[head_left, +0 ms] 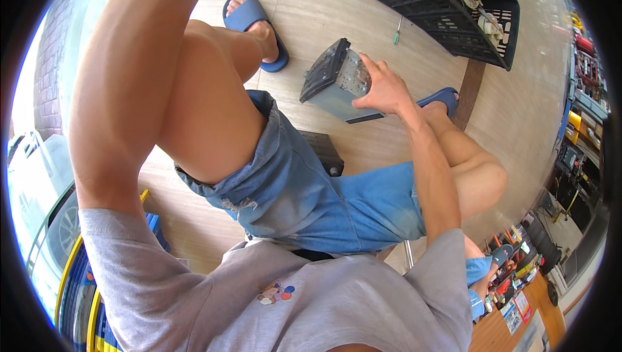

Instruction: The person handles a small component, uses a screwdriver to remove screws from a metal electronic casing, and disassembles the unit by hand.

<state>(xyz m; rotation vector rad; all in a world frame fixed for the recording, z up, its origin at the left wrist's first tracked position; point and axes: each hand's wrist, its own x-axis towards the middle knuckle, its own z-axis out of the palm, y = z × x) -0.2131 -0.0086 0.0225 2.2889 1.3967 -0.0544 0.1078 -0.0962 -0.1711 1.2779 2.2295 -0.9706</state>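
My right hand is on the right end of a box that looks like a car battery. Its thumb and fingers are spread around that end, gripping it. The battery has a black ribbed part toward the left, a grey body and a face speckled with white dirt. It stands on the floor between my feet. My left arm stretches up past the upper edge, and its hand is out of view. A bit of skin shows at the top beside the crate; I cannot tell whose it is.
A black plastic crate with white and metal parts is at the upper right. A green-handled screwdriver lies near it. Another black box sits below my shorts. Tool-filled shelves line the right. Someone else's leg shows lower right.
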